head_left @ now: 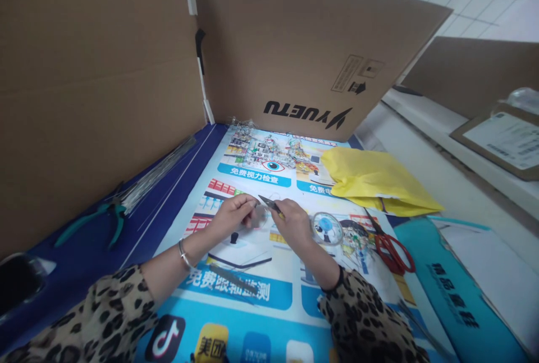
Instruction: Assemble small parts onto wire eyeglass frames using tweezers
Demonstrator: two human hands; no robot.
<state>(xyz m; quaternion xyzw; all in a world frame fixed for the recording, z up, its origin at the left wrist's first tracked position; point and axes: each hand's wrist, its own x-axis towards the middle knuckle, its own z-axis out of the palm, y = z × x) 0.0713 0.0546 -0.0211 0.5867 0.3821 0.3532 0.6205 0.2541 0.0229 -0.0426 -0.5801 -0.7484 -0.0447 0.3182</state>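
My left hand is closed in a pinch, its fingertips near the middle of the printed sheet. What it pinches is too fine to make out; a blurred, see-through round shape shows just beside the fingers. My right hand is wrapped round a small dark pointed tool, whose tip points left toward the left fingertips. Whether the tool is pliers or snips cannot be told. Right of this hand lies a clear round dish. Farther right are scissors with red handles.
Tall cardboard panels stand behind and at left. Teal-handled pliers and a bundle of thin wires lie left. Tangled small pieces sit at the back. A yellow bag and a teal folder lie right.
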